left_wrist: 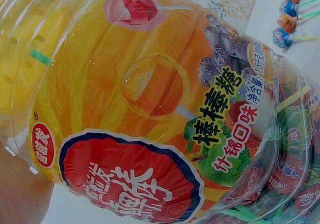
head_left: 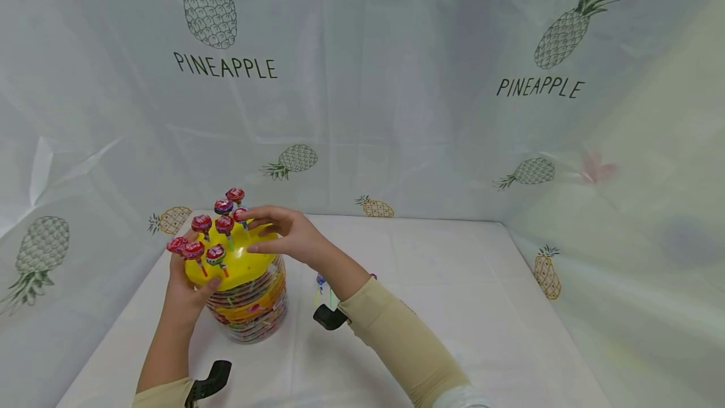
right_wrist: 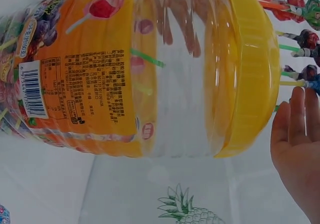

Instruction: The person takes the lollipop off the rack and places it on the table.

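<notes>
A tall clear plastic jar (head_left: 256, 310) with a yellow lid (head_left: 249, 264) stands on the table, candy label round its side. Several wrapped lollipops (head_left: 194, 249) stick up from the lid on thin coloured sticks. My left hand (head_left: 185, 291) holds the jar at its top left, thumb on the lid's front edge and fingers behind. Above the lid's right side is my right hand (head_left: 297, 238), index fingertip right at a red-wrapped lollipop, thumb apart over the lid. The right wrist view shows its fingertips (right_wrist: 298, 96) beside a blue-wrapped lollipop (right_wrist: 312, 84).
More lollipops (left_wrist: 288, 21) lie in a row on the white table (head_left: 442, 307), right of the jar and partly hidden by my right forearm. Pineapple-printed sheets (head_left: 396, 99) hang behind the table and at both sides. A black wrist mount (head_left: 212, 379) juts from my left sleeve.
</notes>
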The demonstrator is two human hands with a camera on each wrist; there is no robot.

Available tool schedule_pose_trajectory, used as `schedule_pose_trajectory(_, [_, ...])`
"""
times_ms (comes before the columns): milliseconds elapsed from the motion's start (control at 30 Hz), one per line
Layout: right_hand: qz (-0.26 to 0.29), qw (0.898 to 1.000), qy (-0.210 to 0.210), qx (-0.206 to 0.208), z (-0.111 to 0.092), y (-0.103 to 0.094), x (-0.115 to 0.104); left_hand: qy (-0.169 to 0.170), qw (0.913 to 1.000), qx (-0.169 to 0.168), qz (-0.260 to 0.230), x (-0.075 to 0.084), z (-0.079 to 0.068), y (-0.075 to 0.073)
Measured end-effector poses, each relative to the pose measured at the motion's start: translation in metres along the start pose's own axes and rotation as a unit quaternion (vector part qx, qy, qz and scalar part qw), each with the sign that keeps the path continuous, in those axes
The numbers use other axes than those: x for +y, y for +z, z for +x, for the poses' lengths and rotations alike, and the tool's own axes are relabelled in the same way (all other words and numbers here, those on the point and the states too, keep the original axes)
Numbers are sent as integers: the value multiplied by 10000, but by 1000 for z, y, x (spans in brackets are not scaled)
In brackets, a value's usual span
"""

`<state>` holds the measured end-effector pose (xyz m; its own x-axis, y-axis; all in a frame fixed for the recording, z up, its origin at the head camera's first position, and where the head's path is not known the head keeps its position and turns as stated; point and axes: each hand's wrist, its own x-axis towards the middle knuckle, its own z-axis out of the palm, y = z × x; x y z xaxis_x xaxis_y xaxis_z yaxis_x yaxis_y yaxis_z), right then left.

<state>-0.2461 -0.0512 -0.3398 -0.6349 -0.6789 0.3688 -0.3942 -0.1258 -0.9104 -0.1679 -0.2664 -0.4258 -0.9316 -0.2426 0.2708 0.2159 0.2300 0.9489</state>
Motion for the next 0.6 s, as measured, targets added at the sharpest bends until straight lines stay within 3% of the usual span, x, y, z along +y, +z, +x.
schedule_pose_trajectory(267, [455,9979,-273,378,-9,-10,-5,-32,10000,-3,-84,0,-1,1])
schedule_pose_trajectory(600, [694,9950,409,595,-42,-47,23,-111,9999,29,80,-1,0,0])
